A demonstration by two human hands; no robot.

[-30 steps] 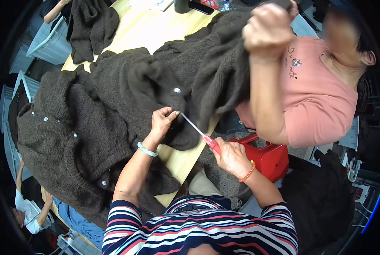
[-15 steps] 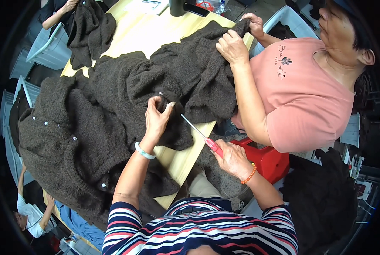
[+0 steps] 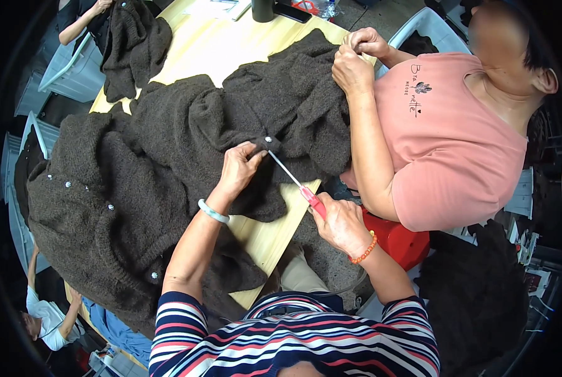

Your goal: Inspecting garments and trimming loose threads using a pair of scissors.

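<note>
Left hand (image 3: 238,168) newly pinches fuzzy dark-brown knitwear (image 3: 209,119).
Right hand (image 3: 342,220) clasps red-handled metal tool (image 3: 309,197); knitwear seems soft, best held near tip.

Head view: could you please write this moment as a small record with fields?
Left hand: pinches the dark knit
Right hand: grips the red-handled tool
Tool tip: close to the left fingertips, just below a white button
Wrists: pale bangle on the left, orange beads on the right
Support: yellow table
Co-worker: person in pink, hands at the knit's upper right edge
</note>
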